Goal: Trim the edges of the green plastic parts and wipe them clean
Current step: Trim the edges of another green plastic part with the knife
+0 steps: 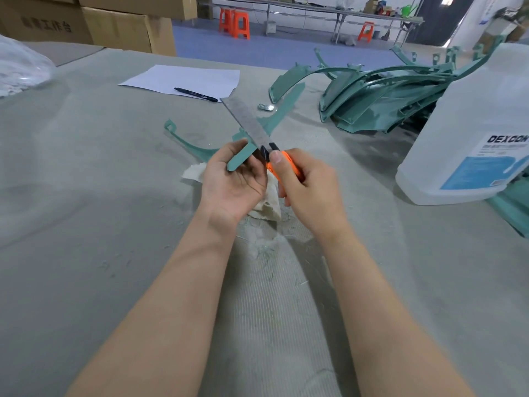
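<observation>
My left hand [233,179] holds the near end of a long, curved green plastic part [279,114] between thumb and fingers, palm up. My right hand [307,181] grips the orange handle of a utility knife [282,164]. Its long grey blade [246,121] lies across the part, pointing away to the upper left. A cream cloth [266,206] lies on the table under both hands. A pile of several more green parts [380,96] sits at the back right. Another thin green curved piece [186,140] lies left of my left hand.
A big translucent jug labelled DEXCON [469,133] stands at the right. A sheet of paper [186,78] with a black marker [196,94] lies further back, and a small metal object [266,107] beside the parts. Plastic shavings [263,247] litter the grey table cover [86,196]. Cardboard boxes [114,24] stand behind.
</observation>
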A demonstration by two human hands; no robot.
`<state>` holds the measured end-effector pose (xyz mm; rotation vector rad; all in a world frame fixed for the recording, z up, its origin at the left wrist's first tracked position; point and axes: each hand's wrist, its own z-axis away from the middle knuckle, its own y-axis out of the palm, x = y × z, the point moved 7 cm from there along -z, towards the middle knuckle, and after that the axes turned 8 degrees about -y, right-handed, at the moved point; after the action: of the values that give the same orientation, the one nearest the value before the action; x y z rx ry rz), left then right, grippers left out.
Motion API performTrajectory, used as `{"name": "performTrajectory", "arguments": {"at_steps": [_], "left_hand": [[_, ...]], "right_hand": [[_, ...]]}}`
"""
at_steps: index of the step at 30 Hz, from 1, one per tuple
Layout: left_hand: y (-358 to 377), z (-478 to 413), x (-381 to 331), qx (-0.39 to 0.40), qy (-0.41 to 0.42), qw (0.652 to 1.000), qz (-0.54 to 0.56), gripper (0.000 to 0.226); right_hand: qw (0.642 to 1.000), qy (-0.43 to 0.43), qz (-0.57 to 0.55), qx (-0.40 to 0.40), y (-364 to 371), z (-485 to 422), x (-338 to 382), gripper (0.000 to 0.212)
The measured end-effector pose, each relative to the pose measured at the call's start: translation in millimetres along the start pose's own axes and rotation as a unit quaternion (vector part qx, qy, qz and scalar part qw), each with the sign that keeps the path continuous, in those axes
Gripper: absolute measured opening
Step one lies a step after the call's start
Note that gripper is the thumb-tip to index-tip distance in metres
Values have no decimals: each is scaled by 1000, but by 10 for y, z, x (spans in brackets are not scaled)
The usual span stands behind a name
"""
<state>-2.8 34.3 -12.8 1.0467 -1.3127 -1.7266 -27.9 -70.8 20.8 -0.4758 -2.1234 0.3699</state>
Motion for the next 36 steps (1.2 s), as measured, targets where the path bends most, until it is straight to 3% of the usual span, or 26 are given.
{"name": "performTrajectory", "arguments": {"at_steps": [7, 20, 27, 32, 36], "left_hand": [[65, 37, -24, 34, 9, 999, 17, 18], [118, 71, -2, 61, 16, 995, 76, 23], [109, 56, -6, 42, 23, 997, 59, 19], [84, 45, -60, 43, 44, 996, 57, 43], [87, 57, -68, 51, 45, 996, 57, 41]], "right_hand": [[997, 22, 8, -74, -140, 1, -72, 32], [998, 17, -5, -59, -134, 5, -67, 32], [1000, 13, -5, -19, -77, 9, -38, 30], [998, -12, 38, 55, 88, 48, 44, 30], [997, -11, 42, 60, 87, 43, 39, 31]]}}
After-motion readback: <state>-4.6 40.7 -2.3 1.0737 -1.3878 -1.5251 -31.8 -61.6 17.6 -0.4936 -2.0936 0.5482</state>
